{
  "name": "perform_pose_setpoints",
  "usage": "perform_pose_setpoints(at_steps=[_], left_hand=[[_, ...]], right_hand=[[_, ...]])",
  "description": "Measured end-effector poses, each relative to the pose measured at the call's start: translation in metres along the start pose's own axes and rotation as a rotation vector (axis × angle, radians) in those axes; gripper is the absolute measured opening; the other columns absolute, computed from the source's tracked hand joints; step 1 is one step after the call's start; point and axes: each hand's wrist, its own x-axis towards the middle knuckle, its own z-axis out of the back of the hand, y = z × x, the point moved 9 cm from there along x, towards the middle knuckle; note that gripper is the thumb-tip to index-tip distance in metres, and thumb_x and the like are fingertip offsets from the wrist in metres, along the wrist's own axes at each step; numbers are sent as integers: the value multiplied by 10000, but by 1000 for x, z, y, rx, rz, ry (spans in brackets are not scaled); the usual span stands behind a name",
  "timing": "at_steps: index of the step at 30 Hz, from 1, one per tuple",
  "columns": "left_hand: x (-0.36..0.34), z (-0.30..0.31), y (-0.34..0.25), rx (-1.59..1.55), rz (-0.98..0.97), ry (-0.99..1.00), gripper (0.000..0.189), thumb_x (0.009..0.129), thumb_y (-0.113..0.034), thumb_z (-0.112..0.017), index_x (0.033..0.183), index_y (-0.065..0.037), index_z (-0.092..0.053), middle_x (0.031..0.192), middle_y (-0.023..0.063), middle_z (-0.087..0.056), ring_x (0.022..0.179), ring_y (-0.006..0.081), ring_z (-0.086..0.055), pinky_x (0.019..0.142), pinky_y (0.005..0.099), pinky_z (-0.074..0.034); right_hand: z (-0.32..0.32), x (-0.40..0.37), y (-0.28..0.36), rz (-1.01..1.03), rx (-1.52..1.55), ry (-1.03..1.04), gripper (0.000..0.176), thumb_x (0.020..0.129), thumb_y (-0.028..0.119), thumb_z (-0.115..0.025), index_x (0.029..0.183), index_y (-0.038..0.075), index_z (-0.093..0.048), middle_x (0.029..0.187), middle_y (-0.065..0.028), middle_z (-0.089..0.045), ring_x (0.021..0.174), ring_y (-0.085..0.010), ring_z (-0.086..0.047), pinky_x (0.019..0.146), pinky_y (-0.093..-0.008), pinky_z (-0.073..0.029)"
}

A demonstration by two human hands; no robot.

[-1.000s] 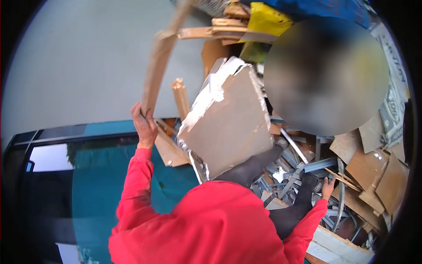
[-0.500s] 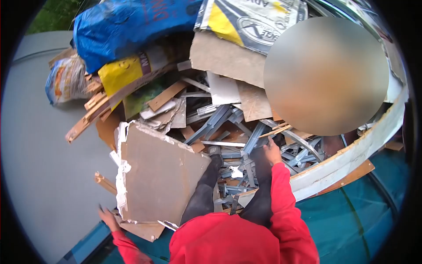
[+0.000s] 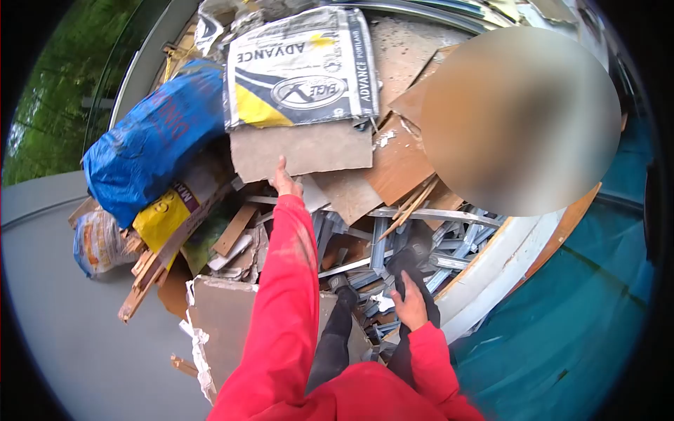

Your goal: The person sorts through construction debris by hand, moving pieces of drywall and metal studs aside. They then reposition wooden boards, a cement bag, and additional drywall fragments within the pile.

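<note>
My left hand (image 3: 286, 182) reaches forward to the near edge of a grey-brown piece of drywall (image 3: 316, 149). One finger stretches up over that edge, and the other fingers sit lower and are partly hidden. On top of the drywall lies a white, black and yellow cement bag (image 3: 302, 70). Lower down, my right hand (image 3: 412, 303) is held above my right leg, its fingers spread and nothing in them. Beneath my left arm, a larger drywall sheet (image 3: 225, 309) with a broken white edge leans by my left leg.
Metal studs (image 3: 463, 242) and wood scraps lie around my feet. A blue bag (image 3: 154, 140) and a yellow bag (image 3: 165, 221) are piled at the left beside a grey wall (image 3: 77, 337). A long curved white panel (image 3: 491, 281) runs along the right. A blurred round patch covers the upper right.
My left hand has swung from the lower left, beside the large sheet, up to the drywall under the cement bag. My right hand has come down and back. The view has turned.
</note>
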Motion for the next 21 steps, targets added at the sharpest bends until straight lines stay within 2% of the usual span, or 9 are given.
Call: perform_pose_setpoints(at_steps=[1, 3, 4, 8, 10, 12, 15, 17, 21], left_hand=[[22, 3, 17, -214, -52, -52, 687, 743, -347, -805, 1320, -103, -522, 1359, 97, -536, 1222, 302, -512, 1025, 550, -389], [14, -10, 11, -323, 80, 133, 570, 739, -315, -804, 1229, -115, -590, 1226, 50, -625, 1101, 280, -588, 1008, 510, -424], [-16, -17, -5, -189, 89, 46, 546, 781, -324, -766, 1252, -113, -587, 1257, 55, -614, 1143, 293, -570, 1028, 501, -414], [-92, -85, -100, -53, -28, 337, 458, 901, -279, -632, 1306, -83, -545, 1315, 86, -575, 1201, 289, -534, 1070, 490, -385], [-143, -138, -160, -152, -40, 423, 335, 880, -164, -642, 1179, -31, -569, 1144, 139, -596, 1085, 291, -565, 996, 457, -464], [-185, -178, -198, -106, -18, 341, 311, 887, -66, -589, 1178, 31, -534, 1138, 171, -614, 1058, 330, -613, 921, 481, -539], [-220, -223, -213, -131, 51, 496, 246, 897, -30, -563, 1126, 49, -521, 1069, 182, -598, 1036, 364, -597, 956, 539, -521], [-216, -223, -216, -91, 11, 456, 268, 897, -33, -554, 1143, 59, -496, 1121, 213, -575, 1059, 379, -587, 977, 570, -502], [-202, -214, -216, -107, -50, 664, 322, 877, -40, -563, 1166, 73, -478, 1164, 226, -559, 1115, 377, -566, 1004, 534, -489]], right_hand=[[-6, -1, -10, -40, -20, 24, 588, 899, 235, -634, 1395, -1, -423, 1302, -249, -545, 1209, -420, -504, 1022, -460, -409], [-13, -1, -26, -96, -24, 18, 597, 895, 249, -639, 1399, 16, -420, 1293, -241, -551, 1198, -420, -508, 1001, -470, -418], [-18, 2, -32, -117, -21, 22, 595, 894, 252, -639, 1396, 17, -422, 1284, -239, -556, 1192, -420, -511, 994, -472, -422], [-30, 1, -32, -157, 5, 86, 573, 892, 246, -634, 1386, 22, -447, 1314, -227, -549, 1219, -401, -511, 1022, -428, -417], [-33, 6, -36, -139, -8, 86, 546, 889, 248, -627, 1371, 46, -470, 1285, -219, -565, 1196, -400, -524, 1003, -428, -428], [-32, 6, -41, -153, -19, 75, 540, 888, 256, -628, 1366, 56, -476, 1272, -219, -570, 1187, -402, -527, 994, -438, -431], [-36, 7, -45, -135, -33, 52, 533, 879, 261, -637, 1354, 76, -483, 1205, -193, -597, 1137, -405, -546, 949, -493, -447], [-41, 9, -53, -154, -56, 72, 544, 878, 276, -635, 1361, 79, -479, 1205, -190, -598, 1140, -404, -546, 953, -492, -447], [-45, 11, -53, -145, -67, 94, 552, 889, 312, -616, 1369, 79, -472, 1224, -193, -592, 1137, -409, -552, 950, -497, -450]])
